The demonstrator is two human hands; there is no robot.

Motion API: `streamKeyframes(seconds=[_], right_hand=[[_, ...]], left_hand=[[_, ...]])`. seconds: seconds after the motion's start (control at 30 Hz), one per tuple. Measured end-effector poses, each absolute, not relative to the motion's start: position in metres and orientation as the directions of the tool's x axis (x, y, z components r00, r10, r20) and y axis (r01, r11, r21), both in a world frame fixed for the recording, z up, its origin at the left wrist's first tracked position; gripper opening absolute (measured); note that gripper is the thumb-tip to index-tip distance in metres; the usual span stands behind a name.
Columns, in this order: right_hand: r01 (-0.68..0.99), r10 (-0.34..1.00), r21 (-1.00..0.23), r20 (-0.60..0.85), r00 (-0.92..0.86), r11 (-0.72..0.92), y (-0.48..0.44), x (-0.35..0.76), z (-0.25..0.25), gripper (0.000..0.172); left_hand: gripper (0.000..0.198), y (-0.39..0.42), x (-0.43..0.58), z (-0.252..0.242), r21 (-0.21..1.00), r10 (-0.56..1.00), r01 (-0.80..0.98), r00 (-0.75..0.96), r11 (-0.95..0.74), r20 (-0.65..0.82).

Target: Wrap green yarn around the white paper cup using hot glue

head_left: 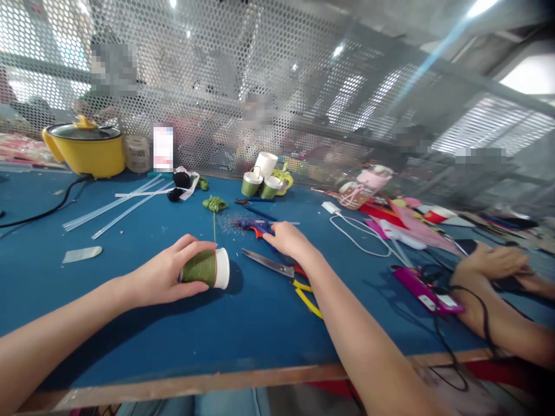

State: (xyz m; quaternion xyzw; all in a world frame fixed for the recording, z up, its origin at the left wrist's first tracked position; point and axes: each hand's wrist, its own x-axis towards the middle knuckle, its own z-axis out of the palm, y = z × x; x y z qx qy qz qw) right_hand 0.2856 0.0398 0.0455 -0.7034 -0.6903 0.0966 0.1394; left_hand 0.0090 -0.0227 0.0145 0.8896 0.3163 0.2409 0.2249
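My left hand (167, 274) is wrapped round a white paper cup (222, 268) lying on its side, its wall covered in green yarn. A strand runs from the cup to a small bundle of green yarn (214, 203) behind it. My right hand (291, 240) is closed at the handle of a blue glue gun (251, 223) with an orange trigger; the gun lies on the table, nozzle to the left, and the hand hides most of the grip. Scissors (271, 264) with red and yellow handles lie open under my right forearm.
Small green-and-white cups (251, 184) and pliers (247, 203) sit behind the glue gun. Clear glue sticks (115, 208) and a yellow electric pot (89, 153) are at left. At right are a white cable (359, 245), a purple power strip (427, 292) and another person's hands (489, 263).
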Motion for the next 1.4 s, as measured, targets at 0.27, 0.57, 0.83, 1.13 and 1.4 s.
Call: streamKeyframes(seconds=[0.27,0.57,0.83,1.13,1.4], right_hand=[[0.595,0.865,-0.79,-0.19,-0.464,0.145,0.018,0.221,0.045,0.041],[0.355,0.889,-0.917,0.0,-0.459,0.183,0.032,0.172,0.063,0.012],[0.769,0.944,-0.552,0.127,-0.303,0.322,0.053,0.2,0.052,0.029],[0.608,0.814,-0.773,-0.229,-0.534,0.181,-0.015,0.232,0.06,0.025],[0.5,0.974,-0.854,0.036,-0.223,0.146,-0.013,0.259,0.073,0.02]], left_hand=[[0.056,-0.024,0.01,0.011,0.504,0.595,0.394,0.729,-0.769,0.337],[0.049,-0.021,0.008,0.011,0.518,0.63,0.429,0.712,-0.74,0.31],[0.045,-0.02,0.009,0.011,0.536,0.675,0.46,0.663,-0.708,0.323],[0.044,-0.015,0.009,0.009,0.612,0.786,0.524,0.546,-0.592,0.291],[0.046,-0.013,0.007,0.012,0.602,0.795,0.548,0.541,-0.58,0.274]])
